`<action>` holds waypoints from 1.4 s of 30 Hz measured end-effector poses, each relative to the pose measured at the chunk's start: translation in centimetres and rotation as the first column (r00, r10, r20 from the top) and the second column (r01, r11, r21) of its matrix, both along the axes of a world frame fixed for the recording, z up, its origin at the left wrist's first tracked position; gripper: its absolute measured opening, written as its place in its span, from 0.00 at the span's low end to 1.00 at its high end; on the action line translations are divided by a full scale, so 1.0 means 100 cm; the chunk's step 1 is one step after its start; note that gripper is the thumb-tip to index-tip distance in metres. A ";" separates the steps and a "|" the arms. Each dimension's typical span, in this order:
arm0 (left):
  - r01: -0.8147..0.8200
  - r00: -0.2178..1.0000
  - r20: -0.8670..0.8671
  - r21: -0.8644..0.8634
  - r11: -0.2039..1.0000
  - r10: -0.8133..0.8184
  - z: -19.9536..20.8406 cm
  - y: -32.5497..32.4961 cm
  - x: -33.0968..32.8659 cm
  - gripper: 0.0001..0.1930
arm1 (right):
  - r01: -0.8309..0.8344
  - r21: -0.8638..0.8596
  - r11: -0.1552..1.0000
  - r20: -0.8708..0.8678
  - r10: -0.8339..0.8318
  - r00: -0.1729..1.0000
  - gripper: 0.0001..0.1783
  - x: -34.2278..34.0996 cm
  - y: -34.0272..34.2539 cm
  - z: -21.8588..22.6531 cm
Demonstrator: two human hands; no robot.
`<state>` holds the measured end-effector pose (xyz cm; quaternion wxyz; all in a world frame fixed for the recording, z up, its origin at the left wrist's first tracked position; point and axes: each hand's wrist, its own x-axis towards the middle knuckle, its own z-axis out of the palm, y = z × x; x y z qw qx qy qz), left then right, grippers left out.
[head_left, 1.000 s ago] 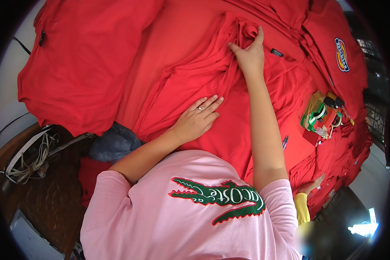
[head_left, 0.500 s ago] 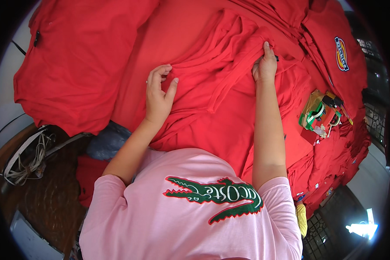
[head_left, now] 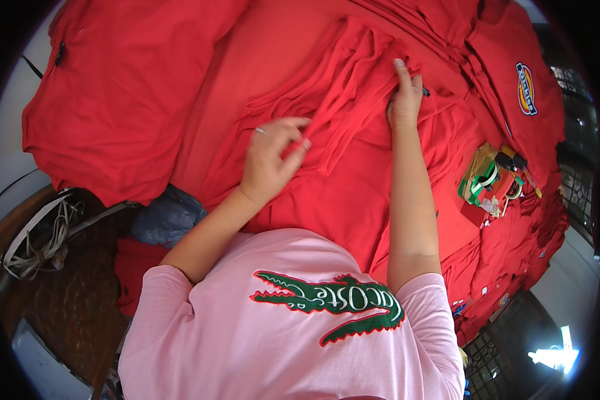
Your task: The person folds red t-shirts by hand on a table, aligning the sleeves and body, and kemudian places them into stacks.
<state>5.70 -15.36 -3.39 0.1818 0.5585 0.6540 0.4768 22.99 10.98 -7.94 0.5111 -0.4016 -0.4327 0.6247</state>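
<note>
My right hand (head_left: 405,100): thumb on top, fingers clamping bunched red garment (head_left: 355,87), probably stopping folds from sliding. My left hand (head_left: 272,160) blurring at garment's left folds; can't tell whether fingers are pinching. Garment lying before me, over flat red fabric (head_left: 260,47).

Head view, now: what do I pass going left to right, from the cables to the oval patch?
White cables → dark blue plastic bag → left hand → right hand → green object → oval patch.
</note>
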 end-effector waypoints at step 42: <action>0.352 0.936 0.086 -0.156 0.923 -0.342 -0.004 -0.002 0.002 0.14 | -0.004 -0.173 0.985 -0.205 -0.032 0.978 0.15 0.007 0.002 0.001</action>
